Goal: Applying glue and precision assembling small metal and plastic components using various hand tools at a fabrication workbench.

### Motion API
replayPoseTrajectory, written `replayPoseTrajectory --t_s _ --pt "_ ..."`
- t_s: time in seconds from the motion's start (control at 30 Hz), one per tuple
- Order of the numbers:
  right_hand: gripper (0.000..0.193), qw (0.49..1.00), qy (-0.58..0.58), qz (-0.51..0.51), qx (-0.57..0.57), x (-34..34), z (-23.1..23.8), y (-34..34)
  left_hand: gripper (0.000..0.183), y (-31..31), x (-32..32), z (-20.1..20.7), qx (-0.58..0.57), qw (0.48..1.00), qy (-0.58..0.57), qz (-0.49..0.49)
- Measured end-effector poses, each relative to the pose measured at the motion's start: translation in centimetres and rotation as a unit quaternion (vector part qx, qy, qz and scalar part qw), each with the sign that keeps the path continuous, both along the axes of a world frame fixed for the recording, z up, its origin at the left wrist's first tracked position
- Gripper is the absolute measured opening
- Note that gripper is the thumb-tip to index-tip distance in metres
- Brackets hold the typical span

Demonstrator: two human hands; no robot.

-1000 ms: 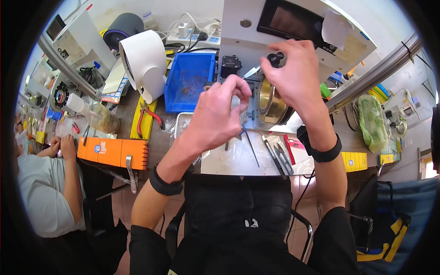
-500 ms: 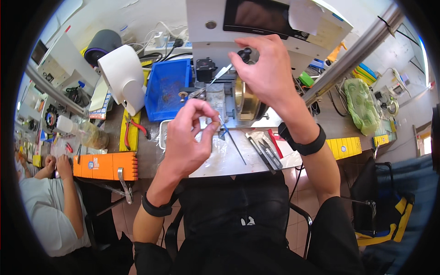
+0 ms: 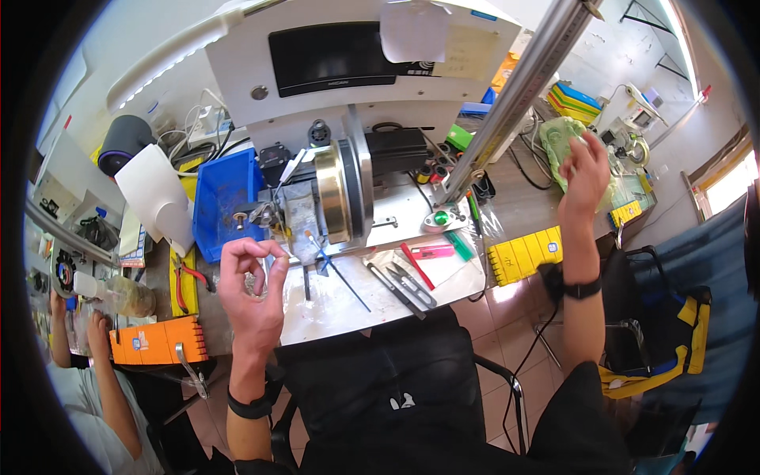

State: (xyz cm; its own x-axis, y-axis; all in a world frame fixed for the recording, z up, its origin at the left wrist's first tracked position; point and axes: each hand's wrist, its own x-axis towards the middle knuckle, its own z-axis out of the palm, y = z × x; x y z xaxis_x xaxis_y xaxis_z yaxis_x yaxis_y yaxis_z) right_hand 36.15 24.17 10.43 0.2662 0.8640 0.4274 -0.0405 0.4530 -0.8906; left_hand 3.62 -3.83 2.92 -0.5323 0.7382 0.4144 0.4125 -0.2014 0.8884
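My left hand (image 3: 252,289) is raised over the front left of the white work mat (image 3: 317,321), thumb and fingertips pinched together; whatever is between them is too small to make out. To its right lies a thin blue stick-like tool (image 3: 347,279). My right hand (image 3: 586,176) is stretched far out to the right, in front of a crumpled green plastic bag (image 3: 558,142). Its fingers are curled together, and their contents cannot be made out. Between my hands stands a bench machine with a brass-coloured wheel (image 3: 332,194) and a small metal fixture (image 3: 265,214).
Snips (image 3: 413,285), a black pen-like tool (image 3: 396,291) and a red strip (image 3: 417,265) lie on the mat. A blue tray (image 3: 226,202) and red pliers (image 3: 184,285) sit left. A metal post (image 3: 514,99) rises right of the machine. Another person's arm (image 3: 111,388) shows far left.
My right hand has left the machine's wheel and swung far to the right. My left hand has drawn back from the fixture, still pinched. The whole view has turned rightward.
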Motion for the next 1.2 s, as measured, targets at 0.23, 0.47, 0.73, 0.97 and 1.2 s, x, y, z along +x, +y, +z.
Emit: replayPoseTrajectory --t_s 0.23,0.47,0.73,0.97,1.2 --pt "0.075 0.954 -0.273 -0.124 -0.021 -0.6 1.1 10.5 0.028 0.6 0.4 -0.6 0.020 0.999 -0.032 0.013" --pt "0.066 0.932 -0.338 -0.091 -0.089 -1.7 0.6 15.3 0.028 0.2 0.3 -0.2 -0.020 0.999 -0.031 -0.003" --pt "0.045 0.940 -0.255 -0.219 0.060 -1.6 1.7 14.4 0.028 0.2 0.0 -0.9 0.015 0.999 -0.040 0.009" --pt "0.030 0.958 -0.003 0.048 0.283 3.3 0.7 2.7 0.028 -0.1 0.1 -1.1 0.005 0.998 -0.058 0.011" --pt "0.053 0.894 0.160 0.406 -0.105 -5.5 -3.7 -15.4 0.030 0.6 -0.1 -1.4 0.004 0.997 -0.070 -0.018"
